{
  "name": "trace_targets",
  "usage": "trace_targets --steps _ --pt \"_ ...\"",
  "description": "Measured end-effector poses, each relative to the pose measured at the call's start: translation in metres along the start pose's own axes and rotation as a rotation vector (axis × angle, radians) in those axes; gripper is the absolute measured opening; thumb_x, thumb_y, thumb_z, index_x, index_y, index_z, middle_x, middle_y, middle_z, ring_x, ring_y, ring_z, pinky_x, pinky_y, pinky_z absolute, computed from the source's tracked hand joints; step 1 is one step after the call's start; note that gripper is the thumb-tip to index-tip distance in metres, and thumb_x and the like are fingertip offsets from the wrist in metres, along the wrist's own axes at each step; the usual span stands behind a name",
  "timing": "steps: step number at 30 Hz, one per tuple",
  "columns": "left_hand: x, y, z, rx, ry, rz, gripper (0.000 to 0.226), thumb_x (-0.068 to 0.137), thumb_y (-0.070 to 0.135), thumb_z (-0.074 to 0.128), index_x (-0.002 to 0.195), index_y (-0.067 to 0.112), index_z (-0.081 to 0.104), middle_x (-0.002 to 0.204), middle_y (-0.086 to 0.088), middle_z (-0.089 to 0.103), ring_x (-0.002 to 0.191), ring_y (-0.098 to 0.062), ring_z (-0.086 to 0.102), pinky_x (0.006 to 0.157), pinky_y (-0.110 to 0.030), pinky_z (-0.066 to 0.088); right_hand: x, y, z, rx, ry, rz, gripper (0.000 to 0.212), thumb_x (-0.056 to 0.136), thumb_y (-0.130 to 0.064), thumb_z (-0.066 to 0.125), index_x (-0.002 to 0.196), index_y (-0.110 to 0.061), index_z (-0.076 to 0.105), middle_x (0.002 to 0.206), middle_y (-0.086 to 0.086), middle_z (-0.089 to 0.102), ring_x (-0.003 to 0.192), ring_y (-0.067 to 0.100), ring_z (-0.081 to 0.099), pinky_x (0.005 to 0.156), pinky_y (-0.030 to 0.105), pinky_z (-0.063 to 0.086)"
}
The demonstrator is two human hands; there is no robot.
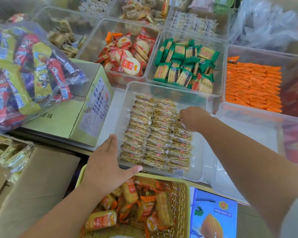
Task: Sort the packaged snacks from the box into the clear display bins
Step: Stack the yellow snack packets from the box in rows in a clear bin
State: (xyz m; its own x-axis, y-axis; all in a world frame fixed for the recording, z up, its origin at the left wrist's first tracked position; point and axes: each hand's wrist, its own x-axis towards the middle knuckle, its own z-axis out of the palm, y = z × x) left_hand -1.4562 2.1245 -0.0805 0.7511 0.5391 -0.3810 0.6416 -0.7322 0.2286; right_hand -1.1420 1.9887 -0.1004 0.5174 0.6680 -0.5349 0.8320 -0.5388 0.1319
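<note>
Both grips at the clear rectangular plastic bin (pixel 163 87).
My left grip (pixel 105 166) lies flat and released against the bin's near-left corner. My right grip (pixel 194 119) curls over the clear-wrapped tan cracker packets (pixel 151 136) rowed inside the bin; I cannot tell if it grasps one. A yellow slotted plastic basket (pixel 181 191) sits just nearer.

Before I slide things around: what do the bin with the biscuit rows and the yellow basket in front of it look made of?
Bin with the biscuit rows: looks like rigid clear plastic, glossy; you see straight through its walls and the rim catches light. Yellow basket: likely moulded plastic, matt, with a lattice of slots in its wall.
</note>
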Motion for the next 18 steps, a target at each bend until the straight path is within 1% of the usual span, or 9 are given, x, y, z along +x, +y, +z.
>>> trace_targets --steps 3,5,7,9,13,15,17,18 --pt "-0.001 0.0 0.001 -0.002 0.007 -0.007 0.15 0.049 0.112 0.011 0.164 0.017 -0.007 0.173 0.002 0.002 0.158 -0.018 0.011 0.125 -0.035 0.017 0.01 -0.002 -0.004 0.026 -0.094 -0.003 0.015 0.09 -0.001 0.057 0.103 -0.008 0.061 0.085 0.002 0.056 0.083 0.022 0.056 0.072 0.031 0.047" --pt "-0.001 0.0 0.001 -0.003 0.015 -0.008 0.15 0.05 0.112 0.012 0.164 0.017 -0.006 0.173 0.001 0.003 0.158 -0.019 0.012 0.125 -0.035 0.017 0.015 -0.003 -0.003 0.028 -0.129 0.008 0.012 0.087 0.004 0.057 0.092 -0.007 0.057 0.08 0.002 0.054 0.081 0.022 0.057 0.072 0.03 0.048" --pt "0.0 0.0 0.001 -0.005 0.018 -0.008 0.149 0.05 0.112 0.012 0.164 0.018 -0.006 0.173 0.002 0.003 0.158 -0.019 0.012 0.125 -0.036 0.018 0.017 -0.006 0.0 0.03 -0.141 0.021 0.015 0.085 0.007 0.057 0.082 -0.007 0.054 0.075 0.001 0.051 0.078 0.021 0.057 0.069 0.03 0.048" --pt "0.0 0.0 0.001 -0.01 0.021 -0.009 0.149 0.05 0.112 0.011 0.164 0.018 -0.007 0.173 0.002 0.003 0.158 -0.019 0.012 0.125 -0.037 0.018 0.017 -0.008 0.001 0.042 -0.141 0.034 0.015 0.085 0.008 0.057 0.084 -0.007 0.056 0.076 0.002 0.052 0.079 0.021 0.059 0.068 0.029 0.048" --pt "-0.002 0.0 -0.003 -0.039 0.011 0.016 0.144 0.054 0.11 0.011 0.164 0.018 -0.001 0.173 0.001 0.006 0.158 -0.02 0.015 0.124 -0.038 0.022 0.007 -0.012 0.0 0.097 -0.099 0.073 0.016 0.087 0.005 0.053 0.079 -0.009 0.054 0.078 0.004 0.055 0.068 0.017 0.052 0.065 0.029 0.044" --pt "-0.004 0.0 -0.008 -0.057 -0.022 0.035 0.139 0.056 0.107 0.011 0.165 0.022 -0.001 0.173 0.0 0.003 0.158 -0.02 0.012 0.126 -0.04 0.021 -0.004 -0.019 -0.003 0.129 -0.052 0.099 0.014 0.088 0.005 0.05 0.084 -0.008 0.054 0.075 0.002 0.05 0.072 0.019 0.053 0.066 0.03 0.045" --pt "-0.009 -0.001 -0.014 -0.112 -0.064 0.053 0.129 0.061 0.103 0.018 0.165 0.028 0.003 0.173 0.002 0.0 0.159 -0.02 0.007 0.127 -0.042 0.016 -0.02 -0.031 -0.007 0.159 0.0 0.127 0.014 0.087 0.003 0.05 0.084 -0.009 0.055 0.074 0.001 0.05 0.073 0.021 0.055 0.066 0.032 0.048" --pt "-0.013 -0.002 -0.018 -0.153 -0.071 0.063 0.121 0.066 0.1 0.026 0.165 0.031 0.007 0.173 0.002 0.002 0.159 -0.02 0.007 0.127 -0.043 0.015 -0.03 -0.038 -0.009 0.188 0.034 0.144 0.014 0.087 0.001 0.05 0.08 -0.01 0.055 0.076 0.003 0.053 0.072 0.021 0.055 0.065 0.034 0.049"
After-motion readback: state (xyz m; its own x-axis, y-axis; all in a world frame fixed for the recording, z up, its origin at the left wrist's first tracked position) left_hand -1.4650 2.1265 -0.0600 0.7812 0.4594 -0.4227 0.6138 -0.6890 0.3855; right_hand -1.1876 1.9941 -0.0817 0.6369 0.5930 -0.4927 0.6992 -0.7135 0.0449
